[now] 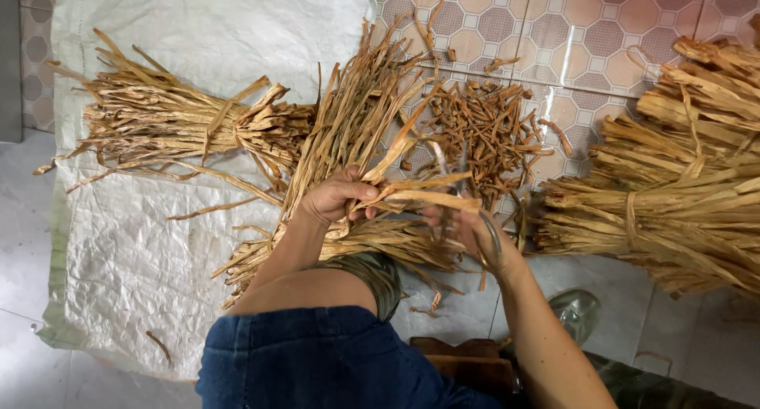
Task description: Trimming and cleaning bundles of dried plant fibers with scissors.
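My left hand grips a few dried tan leaf strips that stick out to the right over a loose bunch of the same strips. My right hand holds a pair of metal scissors whose blades point up at the ends of those strips. Just beyond the blades lies a pile of short brown cut pieces on the tiled floor.
A tied bundle of dried strips lies on a white woven sack at the left. Two more tied bundles lie at the right on the tiles. My blue-clad knee fills the bottom middle.
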